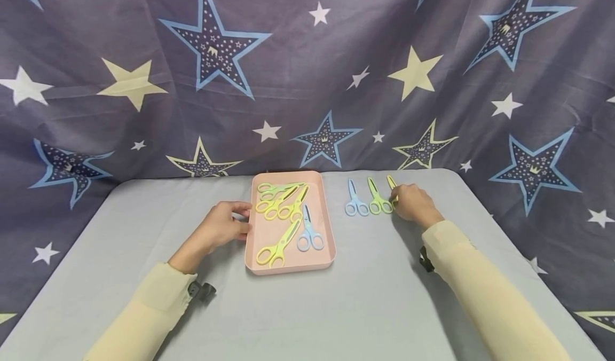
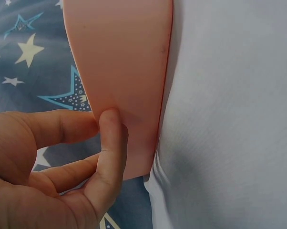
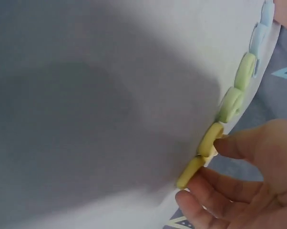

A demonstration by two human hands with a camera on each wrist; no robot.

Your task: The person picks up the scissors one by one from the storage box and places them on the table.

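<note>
My left hand (image 1: pixel 222 225) touches the outer left wall of a pink tray (image 1: pixel 290 269); in the left wrist view its fingertips rest against the tray wall (image 2: pixel 119 57). Inside the tray lie several yellow scissors, green ones (image 1: pixel 269 192) and blue ones (image 1: pixel 310 236). To the tray's right, blue scissors (image 1: pixel 353 196), green scissors (image 1: pixel 377 198) and yellow scissors (image 1: pixel 391 181) stand in a row, blades toward the back. My right hand (image 1: pixel 414 203) pinches the yellow pair by its handle loops (image 3: pixel 191 171), partly covering them.
A pale grey cloth covers the table (image 1: pixel 307 318). Behind and at both sides hangs a dark curtain (image 1: pixel 288 83) with stars, close to the table's back edge. A dark wrist device (image 1: pixel 202 291) sits at my left sleeve, another (image 1: pixel 425 259) at the right.
</note>
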